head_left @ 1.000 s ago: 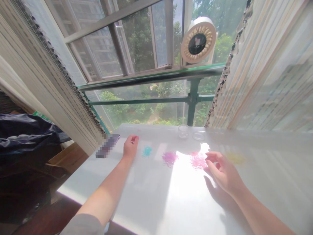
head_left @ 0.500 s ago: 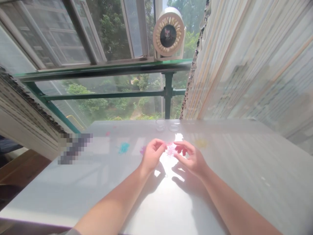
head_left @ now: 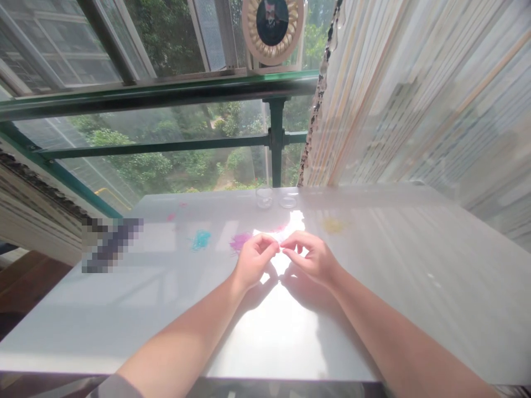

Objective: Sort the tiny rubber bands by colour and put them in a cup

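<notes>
Over the sunlit middle of the white table, my left hand and my right hand meet at the fingertips. Both are pinched closed. Whatever is between the fingers is too small and washed out by glare to make out. Just left of my left hand lies a purple pile of thin pieces. A pink pile shows partly behind my hands in bright light. Farther left is a turquoise pile, and a yellow pile lies beyond my right hand.
Two small clear round dishes stand near the table's back edge. Small pink bits lie at the back left. A blurred-out object is at the left edge. Behind are a green railing and a round white fan-like object.
My right hand has closed from spread fingers into a pinch and moved in to meet my left hand's fingertips. The camera view has tipped downward a little.
</notes>
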Tool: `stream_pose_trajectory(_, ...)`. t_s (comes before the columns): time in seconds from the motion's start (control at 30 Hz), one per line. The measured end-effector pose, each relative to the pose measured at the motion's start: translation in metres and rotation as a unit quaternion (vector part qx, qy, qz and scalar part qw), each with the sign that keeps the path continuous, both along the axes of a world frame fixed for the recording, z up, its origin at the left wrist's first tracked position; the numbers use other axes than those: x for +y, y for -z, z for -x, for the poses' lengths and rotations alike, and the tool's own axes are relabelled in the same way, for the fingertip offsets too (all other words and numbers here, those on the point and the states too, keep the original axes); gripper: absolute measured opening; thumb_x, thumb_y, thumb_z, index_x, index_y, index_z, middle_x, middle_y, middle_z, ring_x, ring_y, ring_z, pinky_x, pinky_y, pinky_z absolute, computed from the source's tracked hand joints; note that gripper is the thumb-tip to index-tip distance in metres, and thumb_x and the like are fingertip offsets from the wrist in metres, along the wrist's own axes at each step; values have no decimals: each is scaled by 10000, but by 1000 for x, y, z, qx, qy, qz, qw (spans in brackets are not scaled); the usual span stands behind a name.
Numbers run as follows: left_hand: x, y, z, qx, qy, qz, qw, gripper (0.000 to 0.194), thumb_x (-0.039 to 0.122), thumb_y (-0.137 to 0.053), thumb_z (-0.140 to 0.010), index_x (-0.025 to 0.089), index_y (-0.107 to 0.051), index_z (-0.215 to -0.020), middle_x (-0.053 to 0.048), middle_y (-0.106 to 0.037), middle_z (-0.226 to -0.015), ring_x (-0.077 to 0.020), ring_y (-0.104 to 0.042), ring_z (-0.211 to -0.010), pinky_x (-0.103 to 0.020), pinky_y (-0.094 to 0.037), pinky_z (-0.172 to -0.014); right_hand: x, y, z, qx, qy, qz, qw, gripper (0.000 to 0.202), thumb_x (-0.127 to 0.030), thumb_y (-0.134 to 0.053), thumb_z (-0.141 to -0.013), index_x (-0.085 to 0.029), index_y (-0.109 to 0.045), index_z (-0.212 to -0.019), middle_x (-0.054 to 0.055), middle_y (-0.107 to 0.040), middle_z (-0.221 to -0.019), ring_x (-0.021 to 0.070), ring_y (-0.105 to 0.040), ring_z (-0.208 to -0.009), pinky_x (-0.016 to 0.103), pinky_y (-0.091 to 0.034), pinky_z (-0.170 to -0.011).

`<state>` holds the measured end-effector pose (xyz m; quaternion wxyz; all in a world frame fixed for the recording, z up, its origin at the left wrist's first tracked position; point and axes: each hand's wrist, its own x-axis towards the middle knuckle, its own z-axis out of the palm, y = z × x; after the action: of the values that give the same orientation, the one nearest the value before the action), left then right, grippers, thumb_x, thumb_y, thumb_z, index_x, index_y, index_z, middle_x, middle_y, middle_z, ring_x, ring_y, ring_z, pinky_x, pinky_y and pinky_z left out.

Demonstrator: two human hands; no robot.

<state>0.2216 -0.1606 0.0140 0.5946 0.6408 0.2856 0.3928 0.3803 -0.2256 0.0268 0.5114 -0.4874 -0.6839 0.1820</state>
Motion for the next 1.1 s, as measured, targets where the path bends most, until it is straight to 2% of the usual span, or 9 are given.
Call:
stream_pose_trajectory(0.13,-1,2,2,-12,17,-24,999,179,339,-612,-827,162,-632,-847,-39,-650,-796,-159,-608,-759,-305,-490,-737,0,-1,-1,-2,15,1,1000,114,-123,-577,-799,-199,-657,-770,14,-662,-719,138,-571,-662,269,-424,-591)
stream_pose_trajectory(0.23,-3,0,3,14,30,-65,997,176,298,-660,-789,163,-649,-902,-52,-671,-877,-163,-621,-786,-289,-486,-729,0,-1,-2,-4,23,12,1000,97,-140,-580,-798,-197,-646,-754,17,-659,-723,142,-575,-666,270,-428,-595)
stream_pose_trajectory(0.4,-4,-1,3,59,-6,-94,994,122,275,-662,-782,156,-657,-805,-43,-673,-807,-144,-606,-717,-251,-460,-652,1,1,-4,-13,22,26,999,94,-153,-571,-794,-199,-640,-752,11,-634,-706,144,-568,-665,270,-431,-598)
stream_pose_trajectory(0.57,-2,1,4,67,-10,-92,993,132,294,-663,-775,162,-662,-772,-43,-675,-786,-148,-602,-708,-251,-464,-655,1,1,-5,-8,28,34,999,88,-190,-558,-808,-200,-615,-741,13,-622,-712,146,-560,-667,274,-433,-603)
stream_pose_trajectory(0.83,-1,1,5,97,-17,-97,990,122,286,-651,-787,164,-655,-777,-39,-673,-788,-142,-593,-689,-248,-461,-647,0,-2,-12,12,56,66,996,98,-161,-538,-802,-192,-559,-711,1,-584,-708,132,-531,-663,260,-419,-608)
stream_pose_trajectory(0.93,-1,1,4,95,-20,-102,990,119,281,-653,-786,162,-653,-776,-36,-671,-778,-141,-595,-689,-243,-458,-643,-1,-1,-12,33,31,79,996,18,-179,-582,-782,-193,-578,-792,5,-599,-738,135,-544,-670,259,-432,-604)
stream_pose_trajectory(1.0,-2,1,4,89,-22,-106,990,117,277,-656,-783,161,-652,-767,-34,-671,-772,-141,-600,-695,-239,-455,-637,-1,1,-9,35,7,83,996,101,-208,-622,-768,-191,-595,-863,11,-610,-759,135,-552,-665,257,-441,-595)
stream_pose_trajectory(1.1,-3,-1,3,92,-23,-111,989,123,286,-660,-780,164,-661,-765,-31,-675,-763,-137,-601,-679,-233,-447,-617,-1,2,-5,25,-2,86,996,58,-220,-613,-781,-189,-609,-829,10,-611,-733,131,-551,-645,246,-436,-566)
